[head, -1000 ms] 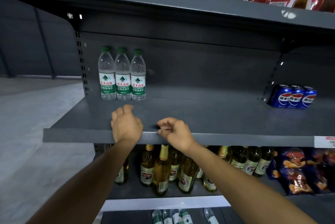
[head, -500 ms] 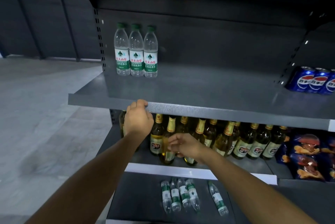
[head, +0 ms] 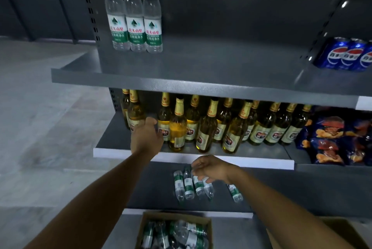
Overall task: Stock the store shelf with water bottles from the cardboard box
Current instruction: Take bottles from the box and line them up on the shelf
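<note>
Both hands had dropped from the front lip of the upper shelf (head: 161,83) since a second ago, and the view had tipped down so the cardboard box (head: 175,216) showed at the bottom edge.

Only the head camera here. Left hand (head: 146,138) hung in front of the beer bottles (head: 203,126) near the left end of the middle shelf (head: 201,158), back of the hand to the camera, fingers curled under, so honestly couldn't tell if it held or touched anything. Right hand (head: 211,168) was lower, over the bottom shelf (head: 302,192), fingers loosely bent and slightly spread, nothing gripped as far as I could see; a bit blurry though.

Three water bottles (head: 133,17) stood upright, side by side and touching, at the back left corner of the upper shelf. Five more lying bottles (head: 189,186) were on the bottom shelf, four bunched together and one a little apart to the right. The box, below that shelf's front edge, had more bottles piled inside. Pepsi cans (head: 346,53) sat at the upper shelf's right end, snack bags (head: 330,138) right of the beer.
</note>
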